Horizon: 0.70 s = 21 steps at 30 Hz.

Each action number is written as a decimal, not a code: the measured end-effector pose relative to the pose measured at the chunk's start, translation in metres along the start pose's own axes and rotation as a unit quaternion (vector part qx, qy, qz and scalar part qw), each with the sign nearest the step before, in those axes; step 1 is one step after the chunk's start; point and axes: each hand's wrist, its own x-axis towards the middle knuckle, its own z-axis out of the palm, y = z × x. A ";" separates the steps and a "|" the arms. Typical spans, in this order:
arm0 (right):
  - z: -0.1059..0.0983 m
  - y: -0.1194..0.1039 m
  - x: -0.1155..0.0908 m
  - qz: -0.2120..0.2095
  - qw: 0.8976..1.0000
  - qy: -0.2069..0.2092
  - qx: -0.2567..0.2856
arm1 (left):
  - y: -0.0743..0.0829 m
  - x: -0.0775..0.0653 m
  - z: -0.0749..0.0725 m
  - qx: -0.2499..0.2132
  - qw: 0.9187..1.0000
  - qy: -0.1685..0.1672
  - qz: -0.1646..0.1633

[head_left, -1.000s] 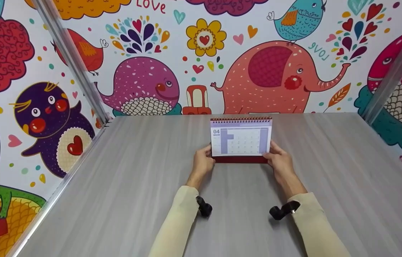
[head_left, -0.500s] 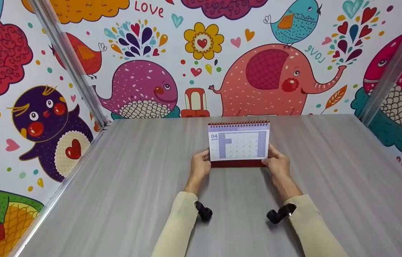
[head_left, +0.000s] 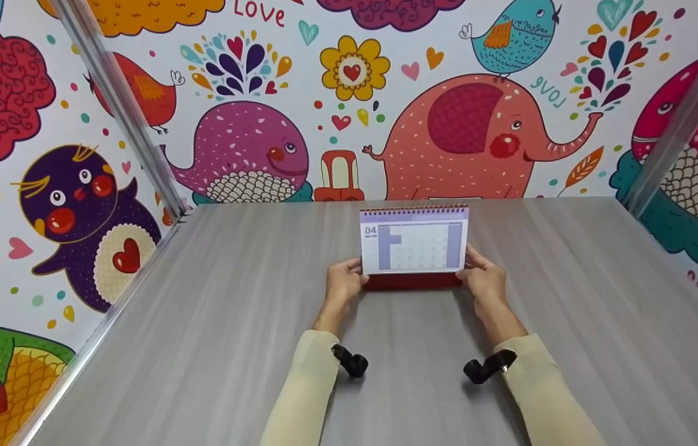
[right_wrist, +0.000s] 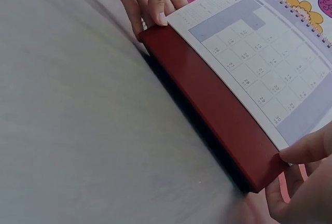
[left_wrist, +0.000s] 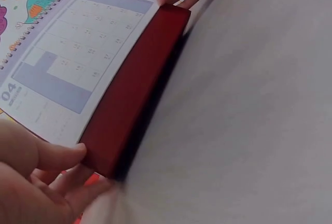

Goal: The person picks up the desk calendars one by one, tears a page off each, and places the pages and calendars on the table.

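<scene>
A desk calendar [head_left: 414, 244] with a spiral-bound top and a dark red base [right_wrist: 218, 115] stands upright in the head view, its page marked 04 facing me. My left hand [head_left: 344, 284] grips the lower left corner, thumb in front and fingers behind, as the left wrist view shows with the thumb [left_wrist: 65, 155] on the page edge. At the lower right corner my right hand [head_left: 486, 282] pinches the calendar likewise, its thumb [right_wrist: 306, 149] at the base's upper edge. The back of the calendar is hidden.
The grey wood-grain table [head_left: 231, 322] spreads around the calendar. A patterned back wall [head_left: 349, 111] rises behind it, and metal posts [head_left: 119, 105] stand at the corners. A small black camera [head_left: 352, 361] sits on each wrist.
The calendar's page tilts slightly differently and more of the red base shows below it. Both hands keep their hold at the corners. The head view has shifted a little.
</scene>
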 end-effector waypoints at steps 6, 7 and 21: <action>0.000 -0.009 -0.002 -0.006 1.000 0.003 -0.001 | 0.005 0.000 -0.003 -0.046 0.998 -0.034 -0.010; 0.000 -0.010 -0.002 -0.003 1.000 0.003 -0.001 | 0.005 0.000 -0.003 -0.054 0.998 -0.040 -0.009; 0.002 -0.033 -0.011 -0.041 0.999 -0.021 -0.028 | 0.022 -0.001 -0.011 -0.137 0.987 -0.070 0.047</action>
